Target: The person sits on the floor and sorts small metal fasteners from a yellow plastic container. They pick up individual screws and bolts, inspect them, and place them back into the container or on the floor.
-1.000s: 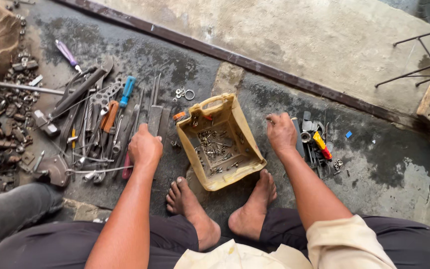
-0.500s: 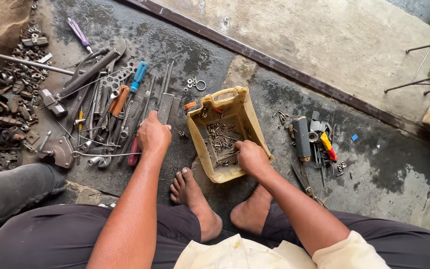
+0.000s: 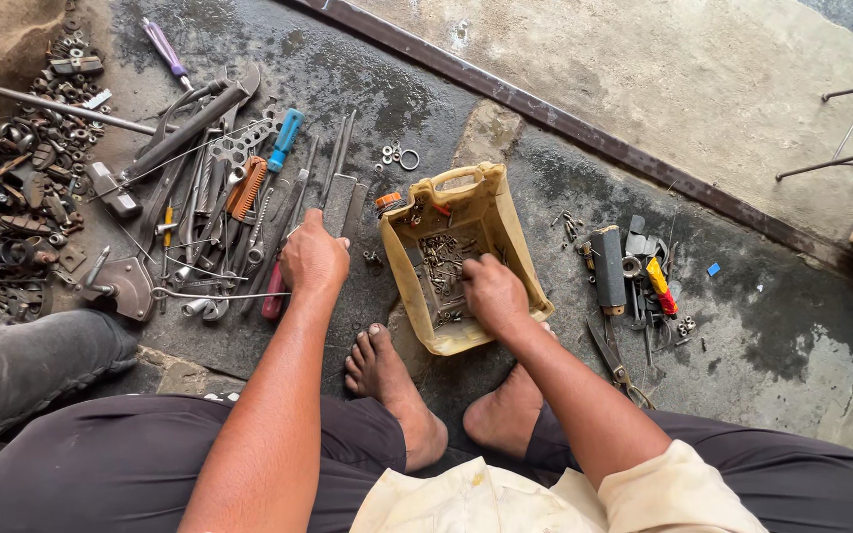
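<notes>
The person squats on the greasy floor with the yellow bin (image 3: 466, 259) just ahead of the bare feet. The right hand (image 3: 494, 294) is down inside the bin, knuckles up, fingers curled into the loose screws (image 3: 441, 262) that litter its bottom; whether anything is pinched between them I cannot tell, since the back of the hand hides the tips. Left of the bin, the left hand (image 3: 313, 259) rests palm down on the edge of the spread of tools (image 3: 219, 197), fingers loosely bent over the flat files there and just above a red-handled screwdriver (image 3: 273, 301); it seems to press rather than clasp. Right of the bin lies a smaller cluster, with a dark cylinder (image 3: 606, 268) and a red and yellow handle (image 3: 659, 286).

I would judge this to be sorting work, at the rummaging stage. Drawing out one small piece calls for a fine fingertip pinch, with the bin kept from sliding.
</notes>
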